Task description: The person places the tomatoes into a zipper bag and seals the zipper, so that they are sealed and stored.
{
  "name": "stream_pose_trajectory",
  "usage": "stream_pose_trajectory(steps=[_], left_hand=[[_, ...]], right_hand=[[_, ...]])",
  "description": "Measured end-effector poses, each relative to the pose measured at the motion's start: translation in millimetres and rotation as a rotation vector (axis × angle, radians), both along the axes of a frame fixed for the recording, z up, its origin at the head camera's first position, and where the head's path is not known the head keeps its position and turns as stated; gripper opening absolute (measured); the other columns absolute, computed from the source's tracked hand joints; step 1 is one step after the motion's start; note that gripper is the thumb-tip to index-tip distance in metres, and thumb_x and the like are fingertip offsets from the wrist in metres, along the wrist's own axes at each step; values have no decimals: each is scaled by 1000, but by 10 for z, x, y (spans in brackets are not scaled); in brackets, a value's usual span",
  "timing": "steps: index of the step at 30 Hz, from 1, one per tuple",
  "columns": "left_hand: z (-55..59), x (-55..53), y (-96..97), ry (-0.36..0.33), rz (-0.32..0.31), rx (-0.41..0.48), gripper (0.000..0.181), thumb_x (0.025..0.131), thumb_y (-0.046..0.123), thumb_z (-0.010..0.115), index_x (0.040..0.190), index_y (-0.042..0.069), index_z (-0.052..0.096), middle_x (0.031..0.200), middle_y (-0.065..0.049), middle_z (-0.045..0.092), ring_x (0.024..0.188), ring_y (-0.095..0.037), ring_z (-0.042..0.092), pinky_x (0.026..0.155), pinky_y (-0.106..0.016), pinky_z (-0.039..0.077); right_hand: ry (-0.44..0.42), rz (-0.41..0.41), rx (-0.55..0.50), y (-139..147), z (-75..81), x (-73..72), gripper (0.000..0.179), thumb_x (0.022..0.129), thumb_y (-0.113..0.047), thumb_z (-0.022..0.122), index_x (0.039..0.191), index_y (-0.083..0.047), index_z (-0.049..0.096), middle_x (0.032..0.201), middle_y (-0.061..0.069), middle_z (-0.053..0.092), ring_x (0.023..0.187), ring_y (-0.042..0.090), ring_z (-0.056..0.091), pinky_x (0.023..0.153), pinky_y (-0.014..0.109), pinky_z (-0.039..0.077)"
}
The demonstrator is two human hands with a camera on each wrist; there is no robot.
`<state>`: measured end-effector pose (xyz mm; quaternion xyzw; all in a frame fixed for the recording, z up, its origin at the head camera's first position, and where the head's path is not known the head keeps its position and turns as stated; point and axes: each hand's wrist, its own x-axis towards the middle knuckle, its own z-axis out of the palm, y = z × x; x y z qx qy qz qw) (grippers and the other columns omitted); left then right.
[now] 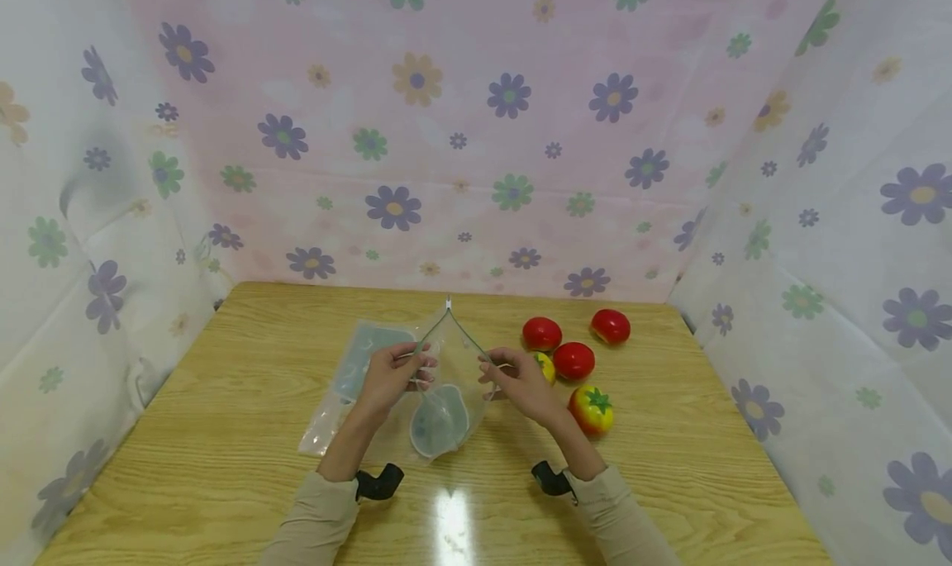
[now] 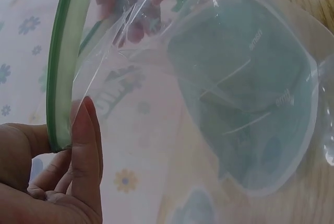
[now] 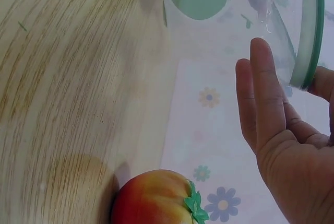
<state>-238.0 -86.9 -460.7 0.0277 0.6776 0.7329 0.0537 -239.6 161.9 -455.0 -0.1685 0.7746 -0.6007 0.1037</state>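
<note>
A clear zip bag [image 1: 455, 359] is held up over the table between both hands, its mouth spread apart. Along that mouth runs a green zip strip [image 2: 60, 62], with a slider at the far corner. The left hand [image 1: 385, 382] pinches the left side of the mouth between thumb and fingers. On the opposite side, the right hand [image 1: 524, 384] pinches the other edge, its remaining fingers fairly straight. A grey-green printed patch [image 2: 250, 93] shows on the lower part of the bag. No object is visible inside it.
More clear plastic bags [image 1: 316, 434] lie flat at the left, partly behind the left hand. To the right are several red tomato-like fruits [image 1: 574, 360] and a yellow-red fruit with green leaves [image 1: 591, 410]. Another yellow one [image 1: 546, 368] is partly hidden. Flowered cloth surrounds the wooden table [image 1: 223, 434].
</note>
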Motion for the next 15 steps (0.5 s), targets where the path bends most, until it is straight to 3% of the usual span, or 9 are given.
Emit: stream_pose_trajectory(steps=[5,10,15], left_hand=[[-10,10,37,5,-6,-1,33,103,4,58,133,-11,59,109,-27,72,72,-10,70,67,-24,60],[-16,18,71,7,1,21,33,102,3,60,132,-12,59,107,-27,72,71,-11,70,67,-25,61],[-26,19,90,26,13,20,32,102,1,59,130,-13,60,105,-28,73,68,-10,69,64,-24,60]], right_hand=[[-8,-26,20,-3,25,11,41,108,-22,53,132,11,54,124,34,58,106,42,67,78,38,62],[38,-119,48,19,37,4,39,110,-26,48,131,4,60,124,27,63,103,33,67,79,40,63],[102,-206,18,75,53,-3,35,109,-26,50,127,1,64,121,27,64,101,40,67,79,38,63]])
